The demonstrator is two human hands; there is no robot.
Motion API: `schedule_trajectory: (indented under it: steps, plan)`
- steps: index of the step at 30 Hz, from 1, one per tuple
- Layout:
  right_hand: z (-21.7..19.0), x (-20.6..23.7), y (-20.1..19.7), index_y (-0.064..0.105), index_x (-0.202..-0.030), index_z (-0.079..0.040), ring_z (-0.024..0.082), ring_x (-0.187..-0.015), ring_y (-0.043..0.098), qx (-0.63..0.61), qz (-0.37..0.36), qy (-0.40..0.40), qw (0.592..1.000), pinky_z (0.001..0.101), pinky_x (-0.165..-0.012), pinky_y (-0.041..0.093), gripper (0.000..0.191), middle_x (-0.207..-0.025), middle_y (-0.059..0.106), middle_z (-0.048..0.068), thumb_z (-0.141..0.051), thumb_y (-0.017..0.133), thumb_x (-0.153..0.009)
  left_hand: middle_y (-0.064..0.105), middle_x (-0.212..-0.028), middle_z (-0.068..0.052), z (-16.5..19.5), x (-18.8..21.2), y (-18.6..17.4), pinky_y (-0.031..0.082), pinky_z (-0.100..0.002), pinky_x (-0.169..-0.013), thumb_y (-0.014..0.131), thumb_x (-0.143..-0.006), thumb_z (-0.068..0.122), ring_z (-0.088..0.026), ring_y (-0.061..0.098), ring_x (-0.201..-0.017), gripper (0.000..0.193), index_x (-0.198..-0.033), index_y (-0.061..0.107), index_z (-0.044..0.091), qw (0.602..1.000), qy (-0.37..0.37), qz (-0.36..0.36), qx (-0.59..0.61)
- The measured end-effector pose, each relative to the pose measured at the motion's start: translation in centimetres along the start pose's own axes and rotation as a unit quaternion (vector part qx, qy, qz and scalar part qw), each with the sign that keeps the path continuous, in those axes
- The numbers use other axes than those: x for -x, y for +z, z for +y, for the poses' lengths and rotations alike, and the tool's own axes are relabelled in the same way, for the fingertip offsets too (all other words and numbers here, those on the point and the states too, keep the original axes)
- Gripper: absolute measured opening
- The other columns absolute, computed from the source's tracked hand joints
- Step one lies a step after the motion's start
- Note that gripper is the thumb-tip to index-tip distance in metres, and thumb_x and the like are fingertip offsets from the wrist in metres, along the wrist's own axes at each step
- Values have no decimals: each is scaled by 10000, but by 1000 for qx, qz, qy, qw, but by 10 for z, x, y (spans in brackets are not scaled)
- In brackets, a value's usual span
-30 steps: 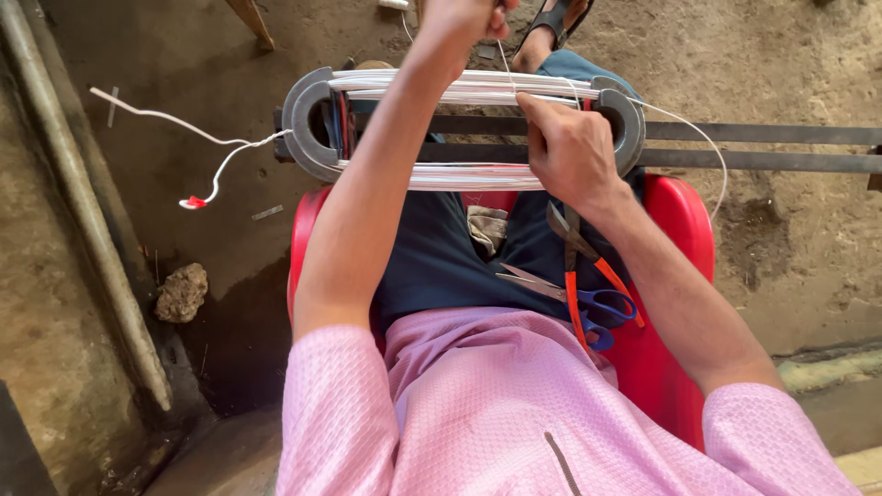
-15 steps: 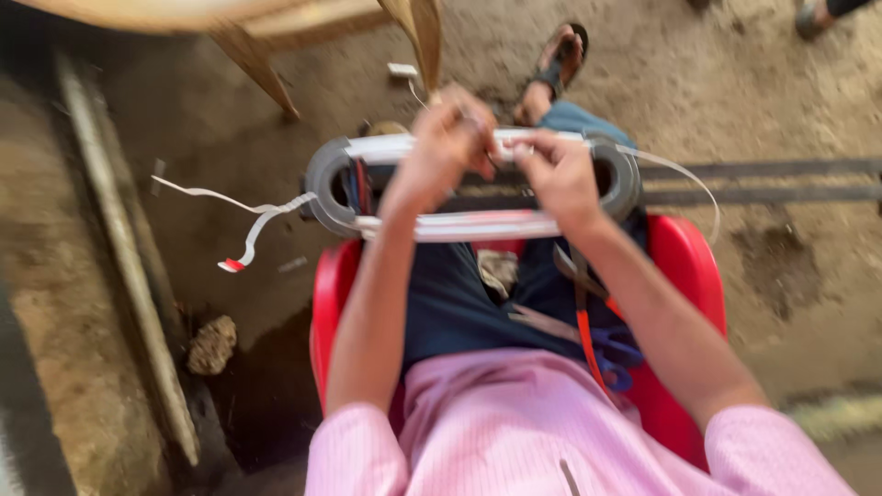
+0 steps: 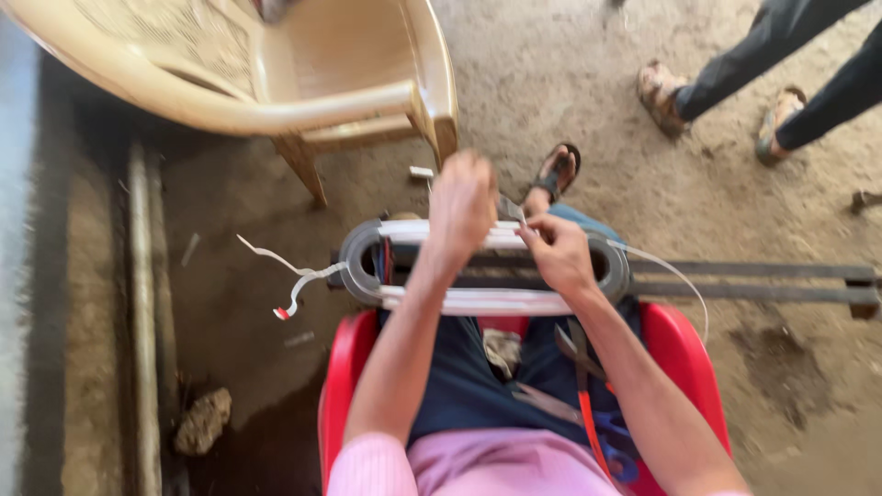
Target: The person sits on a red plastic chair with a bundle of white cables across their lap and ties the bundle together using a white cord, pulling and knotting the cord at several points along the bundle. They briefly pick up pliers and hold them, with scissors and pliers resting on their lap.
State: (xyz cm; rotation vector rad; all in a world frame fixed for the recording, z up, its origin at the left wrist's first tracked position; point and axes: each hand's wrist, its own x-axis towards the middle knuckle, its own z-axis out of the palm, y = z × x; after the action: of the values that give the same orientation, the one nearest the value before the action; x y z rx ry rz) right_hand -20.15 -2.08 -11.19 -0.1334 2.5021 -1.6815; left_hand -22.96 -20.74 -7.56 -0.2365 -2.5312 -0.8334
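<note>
The oval coil (image 3: 478, 266) is lying across the person's knees, its dark curved ends sticking out on both sides and pale wrapping running along its 2 long sides. Compared with 1 second ago, the left hand (image 3: 462, 204) is now sitting lower, closed into a fist over the far long side of the coil; what it is gripping inside the fist cannot be told. The right hand (image 3: 558, 253) is now pinching something small and grey at the top edge of the coil, fingertips pressed together, where earlier it was lying flatter on the near side. Judging from this, both hands are converging on the same spot at the coil's far edge, so the work is shifting from steadying to fine handling there.

A white tape tail (image 3: 299, 276) with a red tip is trailing off the left end, and a thin white strand (image 3: 675, 276) is looping off the right end. The person is sitting in a red chair (image 3: 684, 367), with orange-handled scissors (image 3: 597, 432) resting on the lap. Dark flat bars (image 3: 753, 280) are running to the right behind the coil. The view is also tilting up now, showing a beige plastic chair (image 3: 349, 83) close ahead and another person's 2 sandalled feet (image 3: 726, 101) on the dirt floor. A pipe (image 3: 142, 303) and a stone (image 3: 202, 418) are lying at the left.
</note>
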Motion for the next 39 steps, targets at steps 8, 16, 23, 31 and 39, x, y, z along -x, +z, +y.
schedule_trajectory:
  steps: [8, 16, 23, 31, 39]
  plan:
    - [-4, -16, 12, 750, -968, -4, 24, -611, 443, -59, 3, 54, 997, 241, -514, 309, 116, -687, 569, -62, -110, 716, -933, 740, -1000, -128, -13, 34, 17, 560, -406, -838, 775, -738, 32, -324, 716, -979, 189, -918, 772, 89, 944, -77, -117, 298]
    - [10, -8, 1, 744, -968, -33, 52, -538, 400, -140, -36, 136, 980, 253, -468, 275, 155, -643, 520, -70, -172, 676, -972, 731, -890, -153, -12, 41, 18, 556, -445, -814, 753, -725, 62, -369, 706, -915, 138, -856, 744, 104, 962, -9, -107, 252]
    - [21, 9, 2, 740, -960, 21, 20, -625, 422, 82, 29, -70, 994, 256, -532, 331, 103, -671, 502, -57, -79, 748, -980, 736, -809, -135, -15, 55, 22, 557, -411, -696, 770, -776, 86, -335, 722, -776, 90, -865, 767, 99, 951, -67, -121, 277]
    - [-3, 13, 1, 749, -950, 5, 25, -571, 411, 138, 40, -81, 986, 276, -504, 309, 79, -614, 465, -40, -64, 779, -976, 748, -795, -111, -13, 53, 18, 558, -409, -689, 790, -783, 114, -322, 733, -772, 80, -838, 745, 76, 956, -63, -102, 266]
    - [-5, 18, -6, 703, -966, -14, 125, -491, 406, 228, 24, -156, 961, 338, -511, 316, 110, -569, 433, 34, -40, 808, -945, 763, -830, -88, -17, 63, 26, 556, -412, -707, 775, -812, 96, -305, 733, -788, 68, -858, 734, 69, 961, -38, -90, 257]
